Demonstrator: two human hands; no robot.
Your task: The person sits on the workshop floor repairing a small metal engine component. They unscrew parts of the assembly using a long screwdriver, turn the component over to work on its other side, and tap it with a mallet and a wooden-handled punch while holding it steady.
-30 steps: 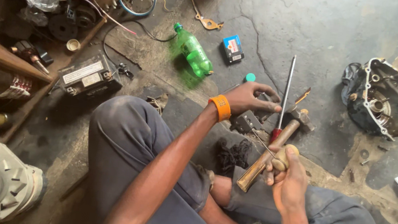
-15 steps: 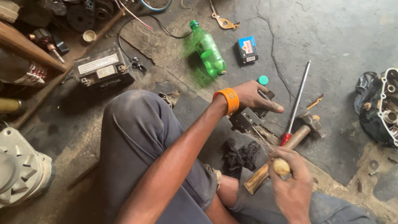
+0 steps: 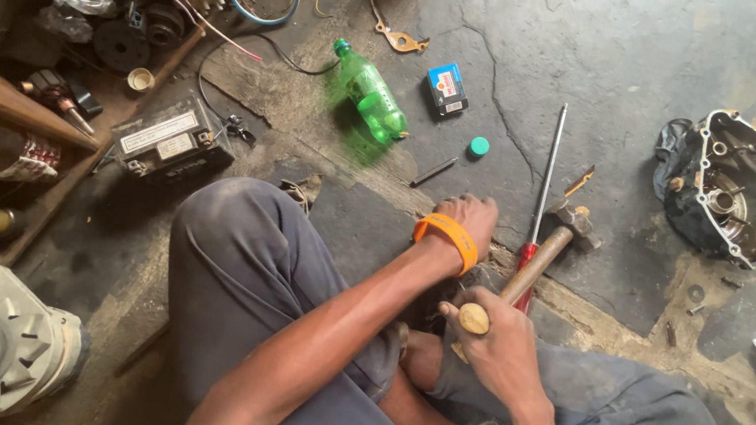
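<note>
Gripping the hammer [image 3: 541, 252] handle at centre frame, the right hand [image 3: 486, 351] readies a strike while the left hand [image 3: 471, 222] closes on a part I cannot make out on the floor [image 3: 608, 58], so steady aim matters.

Hammer [image 3: 541, 254] beside screwdriver [image 3: 541, 199]; bottle [image 3: 370, 94] behind

Left arm stretches forward across the lap, left hand [image 3: 471, 216] palm-down, fingers curled low at the floor. Right hand [image 3: 489, 343] sits closer in, fist closed, wrist bent slightly upward.
</note>
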